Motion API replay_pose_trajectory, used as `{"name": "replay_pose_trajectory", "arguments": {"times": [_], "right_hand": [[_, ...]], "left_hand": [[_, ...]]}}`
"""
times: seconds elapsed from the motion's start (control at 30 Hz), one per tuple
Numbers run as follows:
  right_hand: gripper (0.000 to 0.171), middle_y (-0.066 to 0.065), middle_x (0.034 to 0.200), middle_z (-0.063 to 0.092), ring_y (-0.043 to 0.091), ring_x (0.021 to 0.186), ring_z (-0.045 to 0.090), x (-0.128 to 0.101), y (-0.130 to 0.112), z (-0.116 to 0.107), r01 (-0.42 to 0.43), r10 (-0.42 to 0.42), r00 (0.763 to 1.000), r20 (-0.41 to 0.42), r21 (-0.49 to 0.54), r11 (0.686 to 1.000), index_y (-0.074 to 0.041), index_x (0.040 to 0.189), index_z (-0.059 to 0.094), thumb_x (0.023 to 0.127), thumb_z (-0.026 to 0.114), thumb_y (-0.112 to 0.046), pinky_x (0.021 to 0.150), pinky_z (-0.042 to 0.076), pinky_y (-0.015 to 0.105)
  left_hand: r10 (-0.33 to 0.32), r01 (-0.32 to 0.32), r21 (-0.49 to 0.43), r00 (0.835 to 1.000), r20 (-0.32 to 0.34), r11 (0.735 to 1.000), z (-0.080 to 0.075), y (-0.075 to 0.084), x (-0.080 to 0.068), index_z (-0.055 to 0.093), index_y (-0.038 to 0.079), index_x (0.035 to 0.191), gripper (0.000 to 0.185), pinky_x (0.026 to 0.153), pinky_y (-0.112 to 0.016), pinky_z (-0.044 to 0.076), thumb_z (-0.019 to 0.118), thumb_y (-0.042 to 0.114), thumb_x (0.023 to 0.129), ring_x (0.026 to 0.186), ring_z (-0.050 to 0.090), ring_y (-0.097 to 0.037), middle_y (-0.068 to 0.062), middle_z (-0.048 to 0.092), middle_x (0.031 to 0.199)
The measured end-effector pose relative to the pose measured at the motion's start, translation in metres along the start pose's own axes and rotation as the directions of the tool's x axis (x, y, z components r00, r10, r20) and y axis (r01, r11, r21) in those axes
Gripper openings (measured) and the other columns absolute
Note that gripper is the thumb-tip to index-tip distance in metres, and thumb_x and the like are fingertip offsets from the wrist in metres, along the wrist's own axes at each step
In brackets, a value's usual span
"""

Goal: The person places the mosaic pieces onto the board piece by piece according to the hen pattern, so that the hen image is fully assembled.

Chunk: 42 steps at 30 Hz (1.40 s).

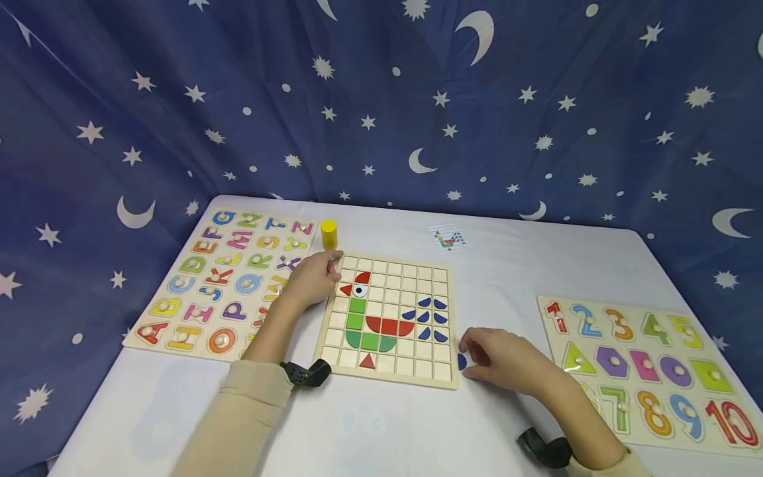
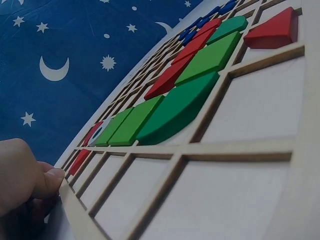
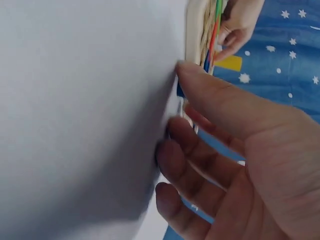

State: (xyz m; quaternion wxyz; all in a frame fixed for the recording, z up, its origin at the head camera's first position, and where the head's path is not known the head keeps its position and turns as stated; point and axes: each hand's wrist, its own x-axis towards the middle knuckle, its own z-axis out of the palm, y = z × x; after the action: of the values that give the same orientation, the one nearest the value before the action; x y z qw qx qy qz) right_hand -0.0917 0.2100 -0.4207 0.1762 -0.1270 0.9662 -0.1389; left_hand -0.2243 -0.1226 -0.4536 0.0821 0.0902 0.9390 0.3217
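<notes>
A wooden grid board (image 1: 417, 278) lies in the middle of the white table (image 1: 387, 430). It bears a bird picture made of green (image 2: 175, 110), red and blue tiles, with a red triangle (image 1: 367, 361) below. My left hand (image 1: 314, 278) rests on the board's far left corner, and its thumb (image 2: 50, 182) presses against the board's edge (image 2: 75, 215). My right hand (image 1: 503, 361) is on the table beside the board's near right corner. Its index finger (image 3: 200, 85) and thumb flank a small blue piece (image 1: 461, 362), which touches the index finger in the right wrist view (image 3: 180, 91).
An alphabet peg puzzle (image 1: 226, 278) lies to the left and a number-and-shape puzzle (image 1: 650, 371) to the right. A yellow cylinder (image 1: 329, 234) and a small pattern card (image 1: 448, 237) sit behind the board. A starry blue curtain (image 1: 381, 99) hangs behind the table.
</notes>
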Motion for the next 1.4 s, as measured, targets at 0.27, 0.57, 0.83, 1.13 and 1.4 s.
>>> {"name": "replay_pose_trajectory", "arguments": {"times": [0.27, 0.57, 0.83, 1.13, 1.4], "right_hand": [[0.031, -0.014, 0.075, 0.050, 0.006, 0.070, 0.046, -0.003, -0.011, 0.011, -0.031, 0.027, 0.996, -0.087, -0.049, 0.998, -0.021, 0.098, 0.065, 0.072, 0.081, -0.029, 0.063, 0.040, 0.024], [0.022, -0.015, 0.077, 0.055, 0.004, 0.070, 0.047, -0.008, -0.010, 0.009, -0.002, 0.000, 0.995, -0.104, -0.019, 1.000, -0.020, 0.094, 0.068, 0.076, 0.079, -0.026, 0.063, 0.043, 0.021], [0.021, -0.005, 0.084, 0.067, 0.006, 0.070, 0.053, -0.008, -0.016, 0.009, -0.015, -0.001, 0.989, -0.148, -0.103, 0.995, -0.012, 0.096, 0.071, 0.077, 0.072, -0.019, 0.066, 0.048, 0.026], [0.010, -0.005, 0.077, 0.069, 0.006, 0.062, 0.052, -0.011, -0.015, -0.001, -0.037, 0.000, 0.973, -0.229, -0.156, 0.987, -0.016, 0.089, 0.075, 0.080, 0.073, -0.019, 0.055, 0.043, 0.025], [0.010, -0.015, 0.066, 0.060, 0.003, 0.057, 0.047, -0.005, -0.022, 0.002, -0.035, 0.041, 0.971, -0.234, 0.030, 0.999, -0.021, 0.092, 0.071, 0.082, 0.071, -0.023, 0.054, 0.039, 0.022]], "left_hand": [[0.003, -0.003, 0.025, 1.000, 0.003, 1.000, 0.001, 0.000, 0.001, 0.047, 0.012, 0.138, 0.050, 0.071, -0.033, 0.036, 0.059, 0.016, 0.090, 0.076, 0.047, -0.019, -0.002, 0.050, 0.082], [0.015, -0.015, 0.024, 1.000, -0.006, 1.000, 0.003, -0.001, 0.000, 0.048, 0.010, 0.138, 0.049, 0.071, -0.033, 0.036, 0.058, 0.015, 0.090, 0.077, 0.047, -0.019, -0.002, 0.050, 0.084], [0.027, -0.026, 0.026, 1.000, -0.009, 0.999, 0.000, 0.001, -0.001, 0.048, 0.009, 0.138, 0.050, 0.071, -0.033, 0.037, 0.059, 0.014, 0.089, 0.077, 0.048, -0.019, -0.003, 0.051, 0.083], [0.026, -0.026, 0.030, 1.000, -0.003, 0.999, 0.001, 0.004, 0.001, 0.048, 0.010, 0.138, 0.050, 0.070, -0.032, 0.037, 0.058, 0.013, 0.089, 0.077, 0.048, -0.019, -0.002, 0.051, 0.082], [0.003, -0.003, 0.034, 1.000, -0.009, 0.999, 0.001, 0.001, 0.001, 0.048, 0.011, 0.138, 0.050, 0.069, -0.032, 0.036, 0.059, 0.014, 0.089, 0.076, 0.048, -0.019, -0.003, 0.051, 0.083]]}}
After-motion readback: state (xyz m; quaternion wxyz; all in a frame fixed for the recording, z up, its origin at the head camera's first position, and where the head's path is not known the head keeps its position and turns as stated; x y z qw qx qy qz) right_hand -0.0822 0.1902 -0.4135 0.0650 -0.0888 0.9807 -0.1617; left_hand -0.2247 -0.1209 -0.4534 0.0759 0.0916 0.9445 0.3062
